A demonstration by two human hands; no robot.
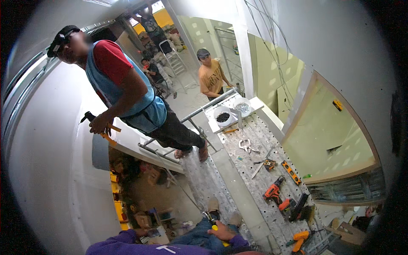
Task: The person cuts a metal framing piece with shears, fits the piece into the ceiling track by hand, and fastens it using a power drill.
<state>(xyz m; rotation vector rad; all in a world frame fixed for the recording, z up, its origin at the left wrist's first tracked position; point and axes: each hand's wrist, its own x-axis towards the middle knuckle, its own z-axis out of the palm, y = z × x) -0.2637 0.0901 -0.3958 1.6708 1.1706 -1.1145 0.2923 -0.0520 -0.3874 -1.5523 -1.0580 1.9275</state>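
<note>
At the bottom, my right hand grips a yellow-handled hand tool with a metal head, held over my jeans and shoes. My left hand is partly visible at the purple sleeve's end; its fingers are too small and dim to read. To the right, the perforated metal scaffold plank holds an orange-and-black drill, a second orange drill, an orange level, locking clamp pliers, a tape measure and two white buckets of screws.
A co-worker in a blue vest stands on the plank ahead, holding a dark tool. Another in orange stands beyond the metal railing; others work farther back. Cables hang at right. A cluttered floor lies below, left.
</note>
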